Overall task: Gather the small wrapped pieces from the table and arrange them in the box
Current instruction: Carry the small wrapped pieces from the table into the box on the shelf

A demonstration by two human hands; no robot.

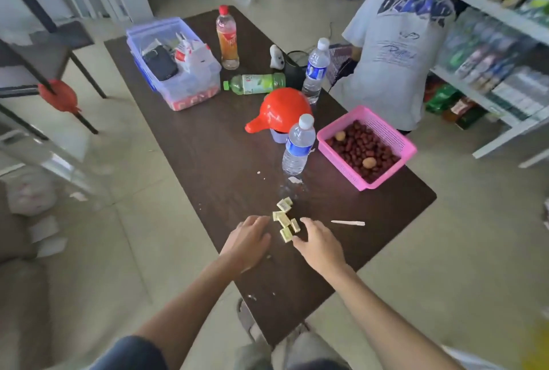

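Observation:
Several small pale yellow wrapped pieces (pixel 285 219) lie in a loose cluster on the dark brown table (pixel 225 155), near its front end. My left hand (pixel 248 240) rests palm down just left of the cluster, its fingertips touching the nearest piece. My right hand (pixel 319 240) lies to the right of the cluster with fingers spread, close to the lowest pieces. Neither hand holds anything. A clear plastic box (pixel 178 63) with mixed items in it stands at the far left of the table.
A water bottle (pixel 298 145), a red funnel (pixel 279 111), a pink basket of red dates (pixel 367 146), more bottles and a thin white stick (pixel 347 223) share the table. A person in a white shirt (pixel 395 51) crouches at the shelves on the right.

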